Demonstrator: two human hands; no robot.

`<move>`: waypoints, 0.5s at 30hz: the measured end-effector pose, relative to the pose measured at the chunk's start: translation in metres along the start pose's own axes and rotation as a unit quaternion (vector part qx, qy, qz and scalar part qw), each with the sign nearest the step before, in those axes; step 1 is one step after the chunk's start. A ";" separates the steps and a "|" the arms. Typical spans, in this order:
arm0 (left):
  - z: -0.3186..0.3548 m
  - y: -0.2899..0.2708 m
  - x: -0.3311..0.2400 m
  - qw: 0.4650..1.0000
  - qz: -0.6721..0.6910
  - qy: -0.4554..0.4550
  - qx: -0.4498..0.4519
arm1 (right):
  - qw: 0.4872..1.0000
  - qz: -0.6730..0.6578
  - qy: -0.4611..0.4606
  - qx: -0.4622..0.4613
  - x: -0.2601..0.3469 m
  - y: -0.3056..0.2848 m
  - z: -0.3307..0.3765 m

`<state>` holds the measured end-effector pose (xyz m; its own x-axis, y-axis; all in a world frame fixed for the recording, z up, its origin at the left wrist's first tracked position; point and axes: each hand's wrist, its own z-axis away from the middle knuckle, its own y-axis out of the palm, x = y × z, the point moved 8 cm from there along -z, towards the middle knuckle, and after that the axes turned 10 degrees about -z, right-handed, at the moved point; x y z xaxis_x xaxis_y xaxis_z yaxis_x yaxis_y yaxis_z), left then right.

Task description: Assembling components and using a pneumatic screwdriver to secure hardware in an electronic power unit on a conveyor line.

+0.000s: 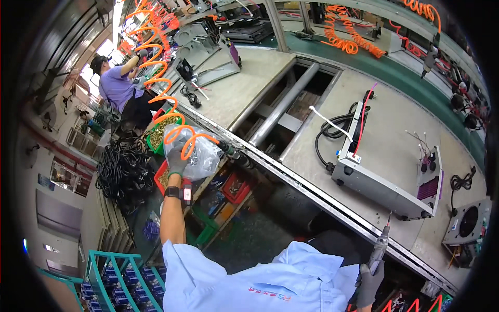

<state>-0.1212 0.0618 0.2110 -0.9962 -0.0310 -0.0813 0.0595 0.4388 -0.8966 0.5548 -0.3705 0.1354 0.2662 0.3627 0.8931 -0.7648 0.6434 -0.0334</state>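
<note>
My left hand [178,160], in a grey glove with a dark band at the wrist, reaches out to the parts bins beside the bench. It is at a clear plastic bag [204,158] of small parts; its fingers are too hidden to show a grip. Low at the right, my gloved right hand [370,285] is closed round a power screwdriver [380,246], its bit pointing up near the bench edge. On the bench to the right lies an open grey metal case [382,179], with a black cord [325,148] and loose red and white wires.
Red and green bins [156,136] hold small brass-coloured parts. Orange coiled air hoses [161,78] hang over them. A metal roller [288,106] spans a gap in the bench [234,86]. A fan unit [468,221] sits far right. Another person [118,86] works at the far left.
</note>
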 end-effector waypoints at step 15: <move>0.126 -0.030 -0.249 0.818 0.378 -0.067 0.429 | 0.999 -0.007 0.036 -0.025 -0.009 -0.005 -0.006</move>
<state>0.1328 -0.0571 0.2035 -0.6416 -0.1658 -0.7489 0.7353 -0.4110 -0.5389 0.5599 -0.3735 0.1249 0.3203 0.4002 0.8586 -0.7304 0.6816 -0.0452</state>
